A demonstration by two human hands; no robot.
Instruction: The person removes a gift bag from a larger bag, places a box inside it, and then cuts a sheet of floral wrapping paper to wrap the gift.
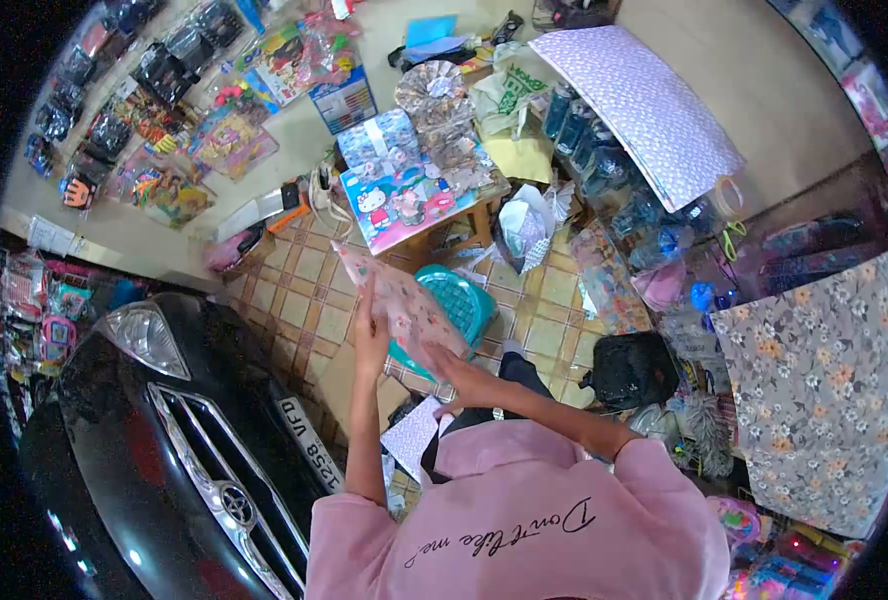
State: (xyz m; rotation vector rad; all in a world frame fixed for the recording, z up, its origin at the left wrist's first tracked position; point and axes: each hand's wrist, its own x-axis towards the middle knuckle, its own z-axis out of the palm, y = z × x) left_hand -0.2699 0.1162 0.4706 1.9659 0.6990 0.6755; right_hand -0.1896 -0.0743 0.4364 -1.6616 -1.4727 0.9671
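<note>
Pink patterned sheet: we have it raised in front of us, over the teal stool as the camera sees it.
Left hand: it lies along the sheet's left edge, fingers straight; we cannot tell whether the thumb pinches.
Right hand: blurred, at the sheet's near right end; we cannot tell if it grips.
Sheet's hold: if our 2 hands are loose, it could slide onto the stool or floor.
Sheet's surface: it looks thin, so uneven pressure from us might crease it.
Sheet's far corner: reaching forward, we could nudge the cartoon packet, whose edge seems to overhang the wooden stand.
Car front: it bounds us on the left.
Tiled floor: tiles show on both sides of the stool; rightward, the black bag limits our room.
</note>
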